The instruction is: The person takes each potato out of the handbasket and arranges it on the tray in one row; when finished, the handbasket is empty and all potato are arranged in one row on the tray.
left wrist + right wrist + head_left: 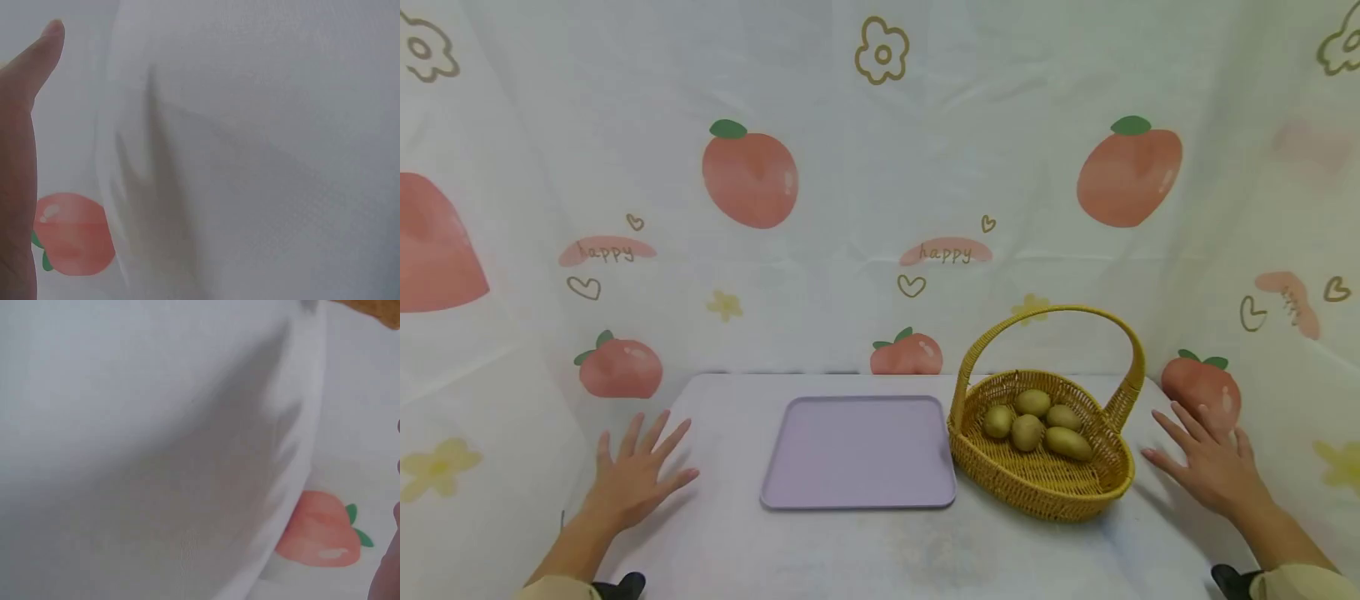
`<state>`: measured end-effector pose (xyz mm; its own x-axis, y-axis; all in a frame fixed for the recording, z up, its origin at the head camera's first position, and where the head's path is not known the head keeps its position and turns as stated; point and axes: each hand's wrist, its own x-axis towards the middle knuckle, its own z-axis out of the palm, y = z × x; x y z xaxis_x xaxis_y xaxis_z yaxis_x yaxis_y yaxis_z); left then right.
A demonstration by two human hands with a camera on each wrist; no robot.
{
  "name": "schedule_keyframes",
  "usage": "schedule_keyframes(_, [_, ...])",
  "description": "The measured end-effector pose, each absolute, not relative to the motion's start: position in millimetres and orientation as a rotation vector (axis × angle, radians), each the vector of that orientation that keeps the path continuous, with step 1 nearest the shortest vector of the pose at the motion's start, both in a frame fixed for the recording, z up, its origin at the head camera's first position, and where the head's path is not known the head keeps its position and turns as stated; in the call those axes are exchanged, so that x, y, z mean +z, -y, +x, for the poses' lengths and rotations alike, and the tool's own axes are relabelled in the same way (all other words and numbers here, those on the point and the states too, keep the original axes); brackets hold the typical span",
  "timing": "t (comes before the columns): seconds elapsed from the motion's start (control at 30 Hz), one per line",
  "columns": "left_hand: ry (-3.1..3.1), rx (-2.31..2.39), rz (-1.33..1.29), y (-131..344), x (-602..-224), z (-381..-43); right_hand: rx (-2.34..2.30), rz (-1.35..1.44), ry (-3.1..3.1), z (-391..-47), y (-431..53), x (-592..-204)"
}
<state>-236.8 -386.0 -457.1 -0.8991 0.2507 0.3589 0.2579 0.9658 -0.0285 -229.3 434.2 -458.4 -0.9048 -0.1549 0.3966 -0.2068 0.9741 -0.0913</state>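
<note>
Left hand (634,477): fingers spread, at the lilac tray (859,452)'s 9 o'clock
Right hand (1212,468): spread, at the wicker basket (1030,497)'s 3 o'clock
Tray axis: 9-to-3 o'clock on the desk (865,554)
Basket: tray's 3 o'clock; long axis 10-to-4, handle up, five potatoes (1027,432) inside

A pale cloth (985,108) printed with red fruit (750,181) hangs across the upper frame and comes forward down both sides; an outlined flower (882,53) sits at top centre. Below, a white desk (850,550) spans the lower middle under soft light.
</note>
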Motion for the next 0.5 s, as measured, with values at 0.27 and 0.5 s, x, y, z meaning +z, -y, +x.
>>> schedule_keyframes(0.27, [2.681,-0.064,-0.404,383,-459,-228,0.222,0.36,2.604,-216,-419,-455])
schedule_keyframes(0.5, [2.627,-0.107,-0.456,370,-459,-224,0.294,0.486,2.461,-201,-400,-453])
